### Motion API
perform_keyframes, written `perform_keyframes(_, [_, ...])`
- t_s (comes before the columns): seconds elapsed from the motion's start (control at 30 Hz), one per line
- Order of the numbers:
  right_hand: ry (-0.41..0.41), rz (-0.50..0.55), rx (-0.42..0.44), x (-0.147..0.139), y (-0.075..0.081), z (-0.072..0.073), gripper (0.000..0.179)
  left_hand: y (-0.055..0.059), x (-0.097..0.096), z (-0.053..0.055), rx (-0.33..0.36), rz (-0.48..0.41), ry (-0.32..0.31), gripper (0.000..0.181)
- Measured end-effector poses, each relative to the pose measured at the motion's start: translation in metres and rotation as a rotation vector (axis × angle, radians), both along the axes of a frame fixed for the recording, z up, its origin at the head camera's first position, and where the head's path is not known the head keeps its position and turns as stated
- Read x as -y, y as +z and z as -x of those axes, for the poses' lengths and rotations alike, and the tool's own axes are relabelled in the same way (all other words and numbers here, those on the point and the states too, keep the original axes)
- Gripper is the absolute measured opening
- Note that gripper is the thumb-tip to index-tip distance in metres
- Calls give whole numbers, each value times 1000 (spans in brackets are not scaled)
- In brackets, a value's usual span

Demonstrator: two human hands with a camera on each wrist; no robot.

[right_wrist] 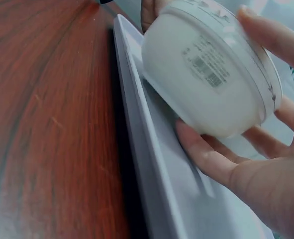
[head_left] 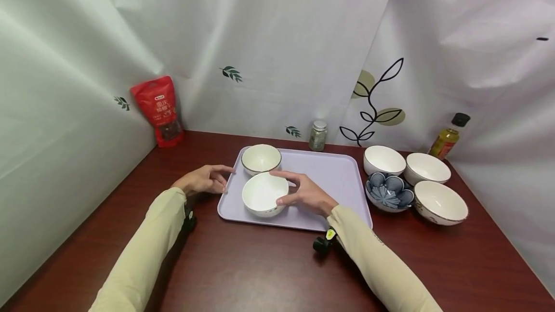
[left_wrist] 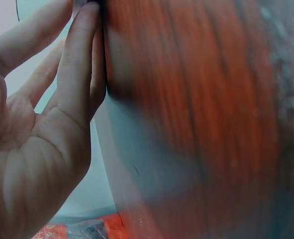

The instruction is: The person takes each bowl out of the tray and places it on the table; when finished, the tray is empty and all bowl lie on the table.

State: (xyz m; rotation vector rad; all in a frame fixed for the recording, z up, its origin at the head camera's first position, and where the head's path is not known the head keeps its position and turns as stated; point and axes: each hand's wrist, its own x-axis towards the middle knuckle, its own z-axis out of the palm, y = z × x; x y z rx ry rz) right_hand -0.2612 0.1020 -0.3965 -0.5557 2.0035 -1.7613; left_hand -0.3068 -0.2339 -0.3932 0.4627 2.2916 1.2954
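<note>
My right hand (head_left: pixel 307 193) holds a white bowl (head_left: pixel 265 195) from its right side, fingers and thumb spread around it. In the right wrist view the same bowl (right_wrist: pixel 196 69) shows a printed barcode label on its side, and my right hand (right_wrist: pixel 256 174) curls about it. Whether its base touches the lilac tray (head_left: pixel 321 172) cannot be told. Behind it on the tray stands another white bowl (head_left: pixel 261 159) with a dark rim. At the tray's left edge is my left hand (head_left: pixel 207 179), its fingers fairly straight; the left wrist view shows this hand (left_wrist: pixel 52 109) holding nothing.
Right of the tray sit a blue patterned bowl (head_left: pixel 389 194) and white bowls, one a flowered bowl (head_left: pixel 440 203). An oil bottle (head_left: pixel 446 139), a small jar (head_left: pixel 318 136) and a red pouch (head_left: pixel 158 110) stand along the back curtain (head_left: pixel 277 52) of the brown table (head_left: pixel 243 264).
</note>
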Motion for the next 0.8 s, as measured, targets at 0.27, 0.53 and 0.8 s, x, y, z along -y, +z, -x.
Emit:
perform_keyframes(0.27, [-24, 57, 61, -19, 0, -3, 79, 1, 0, 0, -8, 5, -5, 67])
perform_keyframes(0.53, [-8, 139, 57, -59, 16, -17, 86, 2, -2, -1, 13, 9, 12, 65])
perform_keyframes(0.8, [-15, 225, 42, -115, 25, -45, 87, 4, -3, -1, 35, 16, 32, 68])
